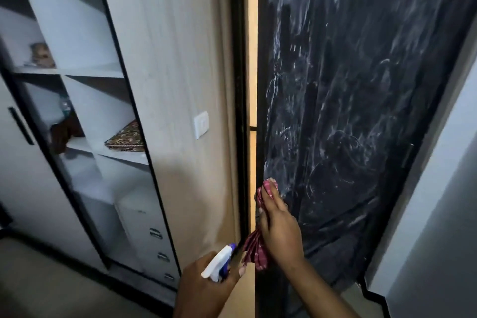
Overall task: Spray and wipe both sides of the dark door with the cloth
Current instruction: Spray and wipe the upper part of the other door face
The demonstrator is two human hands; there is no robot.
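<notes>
Dark door [348, 85] at right of view, ajar; near face smeared over most of its height with white swirls and streaks of wet spray, the band below hand level darker and less marked. Cloth [269, 187], red with a pale pattern, bunched against the door's left edge low down, loose tail hanging beneath the palm. Right hand [280, 230] on top of the cloth, fingers laid nearly straight along it, thumb closed against its side, pressing it to the panel. Left hand [206, 284] lower and to the left, apart from the right, wrapped round the neck of a spray bottle [219, 263], white and blue head pointing up toward the door edge; finger on trigger not determinable. Step in hand, by judgement: wiping of the sprayed near face, at the edge strip; no spray visibly leaving the nozzle. Progress, by judgement: early to middle, with streaks unwiped across the upper and central panel, far face out of view and its condition unknown. Next move calls for firm overlapping passes from the edge rightward and upward into the streaked area, cloth turned to a drier fold as needed, bottle held clear of the panel; afterwards, door swung and far face treated likewise. Surroundings: black door frame [238, 85] just left of the door, narrow warm-lit gap [252, 59] between; pale wall panel [180, 59] with white switch [201, 124] beyond; black-framed shelving unit [85, 70] at far left holding a patterned pouch [126, 138], drawers [154, 233] below.
</notes>
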